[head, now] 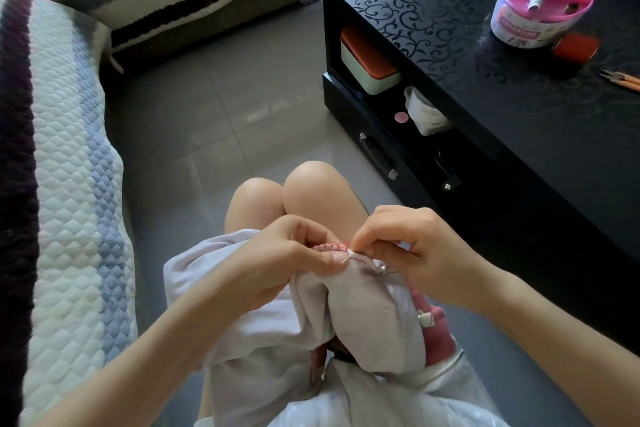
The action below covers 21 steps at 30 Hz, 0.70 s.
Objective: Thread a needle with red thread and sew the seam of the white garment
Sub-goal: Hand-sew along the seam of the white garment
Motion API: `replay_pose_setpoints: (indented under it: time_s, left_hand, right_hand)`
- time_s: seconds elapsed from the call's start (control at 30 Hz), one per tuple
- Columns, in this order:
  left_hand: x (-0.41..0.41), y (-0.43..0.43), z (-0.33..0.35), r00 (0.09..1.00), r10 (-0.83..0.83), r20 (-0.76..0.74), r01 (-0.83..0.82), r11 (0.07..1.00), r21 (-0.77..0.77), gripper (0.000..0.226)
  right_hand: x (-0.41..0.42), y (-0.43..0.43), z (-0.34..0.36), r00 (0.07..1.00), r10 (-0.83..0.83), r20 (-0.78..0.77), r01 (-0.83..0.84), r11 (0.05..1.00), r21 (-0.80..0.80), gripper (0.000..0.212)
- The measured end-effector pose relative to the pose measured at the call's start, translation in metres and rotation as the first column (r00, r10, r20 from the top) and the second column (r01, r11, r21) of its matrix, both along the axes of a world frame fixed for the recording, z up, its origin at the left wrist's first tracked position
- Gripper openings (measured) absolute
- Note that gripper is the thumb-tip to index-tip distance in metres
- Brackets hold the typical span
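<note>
The white garment (363, 315) is lying bunched over the person's lap, on the near side of the bare knees (294, 191), with its folded edge being held up between both hands. The left forearm is reaching in from the lower left, and the left hand (277, 253) is curling over the cloth. Its thumb is lying flat along the top of the fold while the fingers are tucking underneath, so it is gripping the garment right beside the seam (360, 258). A row of small stitches of red thread (330, 247) is showing along that edge, just past the left thumb tip.

The right forearm is coming in from the lower right, with the wrist bending inward. The right hand (408, 253) is pinching the needle (347, 257) between thumb and forefinger. The needle's thin bright shaft is slanting down and to the left across the fold; whether its tip is touching the left thumb cannot be told. The other right fingers are curling loosely against the cloth.

Off to the right, well apart from the hands, a black table (519, 135) is carrying a pink sewing kit (540, 10), a red spool (576, 47) just beside it, and orange-handled snips (623, 80) near the frame edge.
</note>
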<state>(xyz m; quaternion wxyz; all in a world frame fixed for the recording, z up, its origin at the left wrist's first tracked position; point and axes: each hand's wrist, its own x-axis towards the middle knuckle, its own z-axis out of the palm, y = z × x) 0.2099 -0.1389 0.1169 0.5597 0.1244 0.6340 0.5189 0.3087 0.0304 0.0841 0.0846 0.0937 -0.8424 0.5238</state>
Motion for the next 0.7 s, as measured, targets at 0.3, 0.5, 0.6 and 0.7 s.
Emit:
replay_pose_setpoints:
  time_s: [0.3, 0.5, 0.6, 0.7]
  left_hand:
    - [0.0, -0.004, 0.0, 0.998, 0.062, 0.015, -0.063, 0.992, 0.113, 0.002]
    - [0.005, 0.0, -0.001, 0.986, 0.168, -0.02, -0.164, 0.976, 0.142, 0.005]
    - [0.007, 0.001, -0.004, 0.974, 0.212, -0.079, -0.198, 0.967, 0.159, 0.005]
    - [0.009, 0.002, -0.007, 0.942, 0.291, -0.168, -0.256, 0.946, 0.201, 0.004]
  right_hand:
    - [0.007, 0.009, -0.016, 0.991, -0.075, 0.112, 0.084, 0.993, -0.078, 0.012]
    - [0.008, -0.001, -0.019, 0.993, -0.075, 0.091, 0.091, 0.978, -0.188, 0.013]
    - [0.009, -0.011, -0.019, 0.986, -0.103, 0.128, 0.142, 0.926, -0.348, 0.006]
    - [0.008, -0.016, -0.018, 0.97, -0.126, 0.209, 0.212, 0.861, -0.462, 0.005]
